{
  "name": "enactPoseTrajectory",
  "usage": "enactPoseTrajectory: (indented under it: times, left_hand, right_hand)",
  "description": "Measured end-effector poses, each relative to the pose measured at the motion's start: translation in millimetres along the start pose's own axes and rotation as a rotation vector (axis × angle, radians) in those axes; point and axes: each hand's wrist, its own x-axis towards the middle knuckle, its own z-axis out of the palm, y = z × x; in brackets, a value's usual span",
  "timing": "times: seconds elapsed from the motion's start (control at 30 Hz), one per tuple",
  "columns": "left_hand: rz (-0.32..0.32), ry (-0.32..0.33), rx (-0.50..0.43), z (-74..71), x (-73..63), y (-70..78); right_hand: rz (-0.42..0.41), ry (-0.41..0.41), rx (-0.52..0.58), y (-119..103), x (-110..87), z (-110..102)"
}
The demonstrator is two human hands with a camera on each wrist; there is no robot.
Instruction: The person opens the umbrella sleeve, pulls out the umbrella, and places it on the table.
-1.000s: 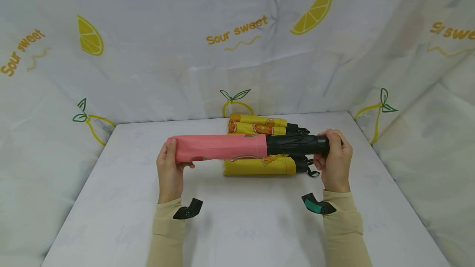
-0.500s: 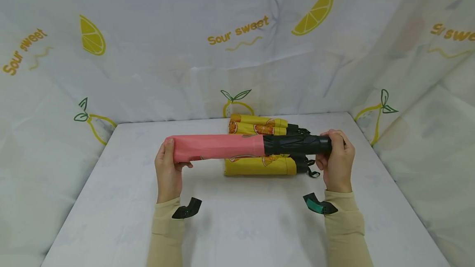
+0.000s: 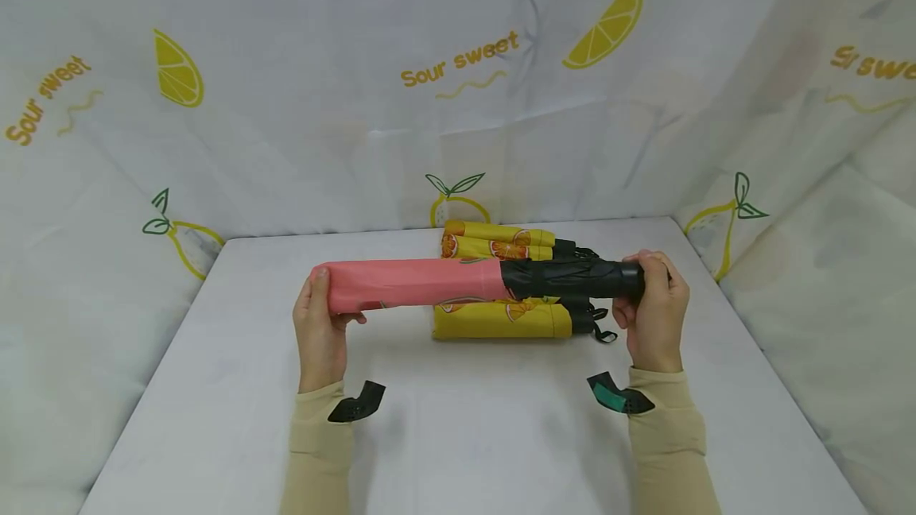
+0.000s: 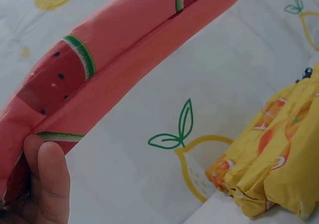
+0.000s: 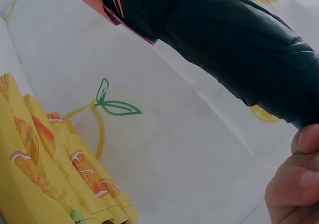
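Observation:
A pink sleeve (image 3: 415, 283) with watermelon prints covers the left part of a folded black umbrella (image 3: 565, 279), held level above the table. My left hand (image 3: 320, 332) grips the sleeve's closed end, thumb in front. At the other side my right hand (image 3: 654, 312) holds the umbrella by its handle end. In the left wrist view, fingers (image 4: 52, 174) pinch the pink cloth (image 4: 119, 50). The right wrist view has the black folded canopy (image 5: 224, 40) coming out of the sleeve's mouth, with curled fingers (image 5: 299, 184) at the handle. The umbrella's tip is hidden inside the sleeve.
Several yellow umbrella sleeves (image 3: 501, 320) with orange prints lie behind the pink one on the white table (image 3: 472, 435), black handles and straps toward the right. A white cloth (image 3: 322, 141) with lemon prints hangs around the table's back and sides.
My hands have moved slightly apart, the left one leftward with the sleeve and the right one rightward with the umbrella. More of the black canopy shows now.

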Motion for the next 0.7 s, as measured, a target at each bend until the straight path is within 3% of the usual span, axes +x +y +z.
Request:
enactPoseTrajectory:
  times: [0.7]
  left_hand:
    - [0.007, 0.018, -0.043, -3.6, 1.6, 3.1]
  right_hand:
    - [0.0, 0.032, 0.045, -2.7, 2.2, -4.1]
